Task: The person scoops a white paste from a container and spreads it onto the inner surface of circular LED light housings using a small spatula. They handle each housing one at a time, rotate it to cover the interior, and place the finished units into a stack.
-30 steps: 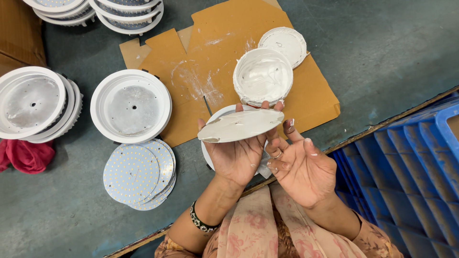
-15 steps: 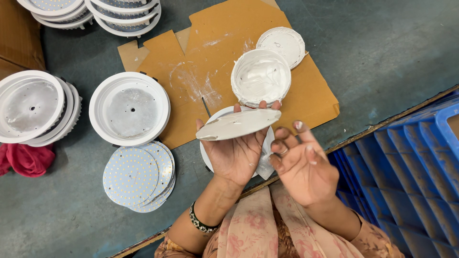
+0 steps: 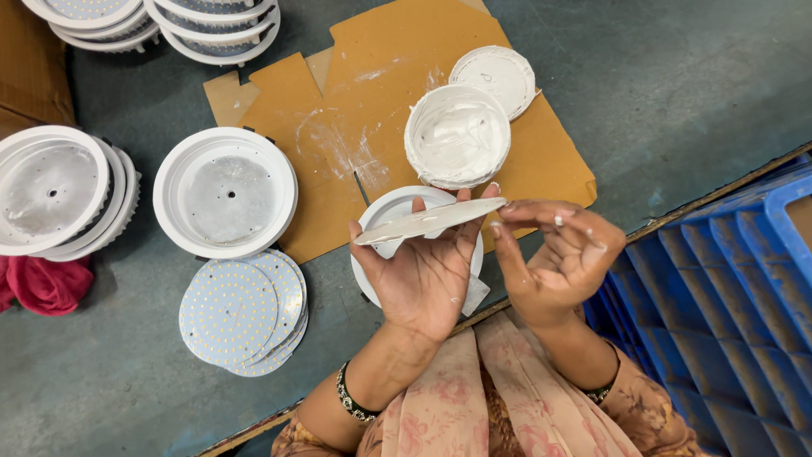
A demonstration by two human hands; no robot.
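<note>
My left hand [image 3: 427,275] holds a thin white round disc [image 3: 427,222] edge-on, fingers spread under it, above a white round housing [image 3: 391,207] lying on the table. My right hand [image 3: 562,254] is beside it, fingers curled, its fingertips touching the disc's right edge. One fingertip carries a dab of white paste. Just beyond the hands stands an open white tub of white paste [image 3: 458,135] with its lid [image 3: 495,76] behind it, both on a sheet of brown cardboard [image 3: 381,76] smeared with paste.
A white round lamp housing [image 3: 225,191] lies left of the hands, with a stack of round LED boards [image 3: 241,311] in front of it. More housings are stacked at far left [image 3: 55,190] and top [image 3: 211,25]. Red cloth [image 3: 42,283] lies left; a blue crate [image 3: 727,288] sits right.
My right hand has swung up from below the disc to its right edge, fingers curling onto the rim. The left hand and disc have stayed nearly still.
</note>
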